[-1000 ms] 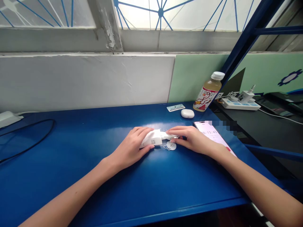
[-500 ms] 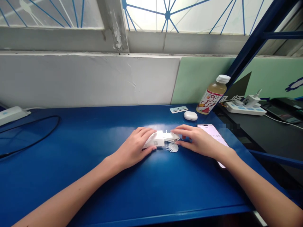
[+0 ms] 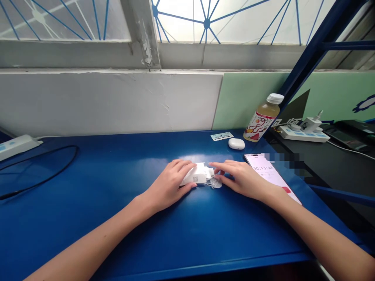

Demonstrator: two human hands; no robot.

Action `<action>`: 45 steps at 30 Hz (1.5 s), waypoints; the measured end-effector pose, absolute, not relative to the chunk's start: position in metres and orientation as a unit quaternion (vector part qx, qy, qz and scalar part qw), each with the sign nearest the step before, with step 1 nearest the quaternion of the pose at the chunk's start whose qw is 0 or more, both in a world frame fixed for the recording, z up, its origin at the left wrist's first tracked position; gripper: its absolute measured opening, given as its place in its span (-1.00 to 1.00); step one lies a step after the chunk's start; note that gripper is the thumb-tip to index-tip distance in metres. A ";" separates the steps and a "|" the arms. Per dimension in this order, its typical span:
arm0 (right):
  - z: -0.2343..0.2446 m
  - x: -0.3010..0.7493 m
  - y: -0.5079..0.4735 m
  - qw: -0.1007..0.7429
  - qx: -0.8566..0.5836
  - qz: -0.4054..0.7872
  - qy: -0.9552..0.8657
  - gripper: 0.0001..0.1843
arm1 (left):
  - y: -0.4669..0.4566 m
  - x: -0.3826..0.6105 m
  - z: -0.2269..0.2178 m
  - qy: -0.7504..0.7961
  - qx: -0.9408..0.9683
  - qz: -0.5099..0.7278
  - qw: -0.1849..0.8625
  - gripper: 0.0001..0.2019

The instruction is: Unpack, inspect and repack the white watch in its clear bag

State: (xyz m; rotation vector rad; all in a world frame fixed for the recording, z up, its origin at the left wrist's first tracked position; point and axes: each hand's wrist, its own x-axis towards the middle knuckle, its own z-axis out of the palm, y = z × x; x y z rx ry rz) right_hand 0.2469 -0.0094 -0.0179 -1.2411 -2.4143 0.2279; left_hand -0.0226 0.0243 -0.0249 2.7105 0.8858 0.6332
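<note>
On the blue desk, my left hand (image 3: pixel 172 177) is closed around a small white box (image 3: pixel 199 177) with a printed code on its side. A white insert (image 3: pixel 208 173) sticks a little way out of the box's right end. My right hand (image 3: pixel 238 175) has its thumb and fingertips at the outer end of this insert, closed on it. Just below, by the right thumb, lies a round translucent tag (image 3: pixel 216 182) with what looks like a small chain; its upper part is partly covered. The contents of the box are hidden.
A phone (image 3: pixel 268 171) showing a timer lies under my right forearm. Behind it are a white earbud case (image 3: pixel 236 144), a card (image 3: pixel 222 136) and a drink bottle (image 3: pixel 263 119). A black cable (image 3: pixel 55 173) and white power strip (image 3: pixel 19 146) are at left.
The white insert has slid left, further into the box, and shows less now. My right fingertips have moved left with it. The left hand still holds the box.
</note>
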 end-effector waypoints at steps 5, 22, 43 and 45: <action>-0.009 0.251 -0.012 0.187 -0.480 0.093 -0.852 -0.56 | 0.024 -0.022 -0.023 0.309 0.921 0.214 0.105 -0.57; -0.014 0.243 -0.015 0.193 -0.436 0.171 -0.862 -0.38 | 0.022 -0.021 -0.027 0.299 0.925 0.209 0.101 -0.56; 0.002 0.240 -0.018 0.257 -0.526 0.227 -0.778 -0.67 | 0.021 -0.024 -0.025 0.308 0.933 0.148 0.110 -0.55; 0.004 0.237 -0.020 0.285 -0.499 0.293 -0.764 -0.65 | 0.020 -0.024 -0.025 0.307 0.934 0.150 0.108 -0.55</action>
